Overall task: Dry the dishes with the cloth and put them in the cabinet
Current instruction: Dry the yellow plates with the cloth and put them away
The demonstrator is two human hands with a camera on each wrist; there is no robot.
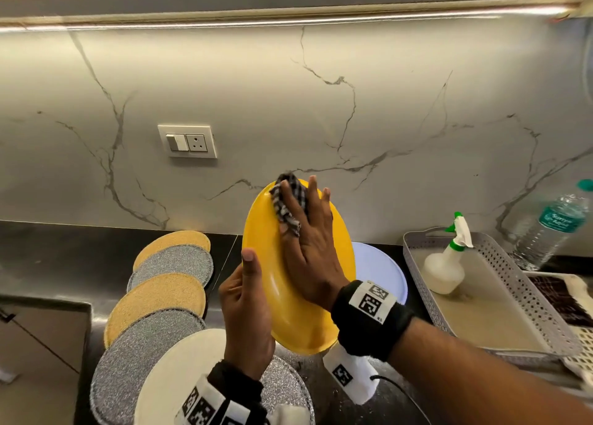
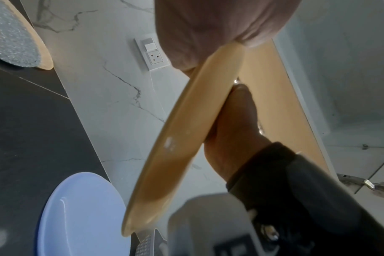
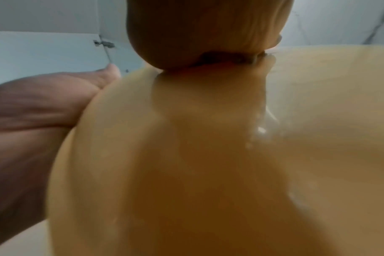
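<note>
Fingers (image 1: 316, 197) of the right hand (image 1: 309, 251) lie straight and flat, pressing the checked cloth (image 1: 288, 205) onto the yellow plate (image 1: 272, 283). The left hand (image 1: 247, 309) grips the plate's edge, thumb in front, holding it tilted above the tabletop (image 1: 48, 251). I think the drying is only partway done. A blue plate (image 1: 382, 270) and a white plate (image 1: 179, 367) wait below, beside round mats (image 1: 160, 299). A tray (image 1: 526, 293) with a spray bottle (image 1: 447, 264) sits right. No cabinet is clearly seen.
</note>
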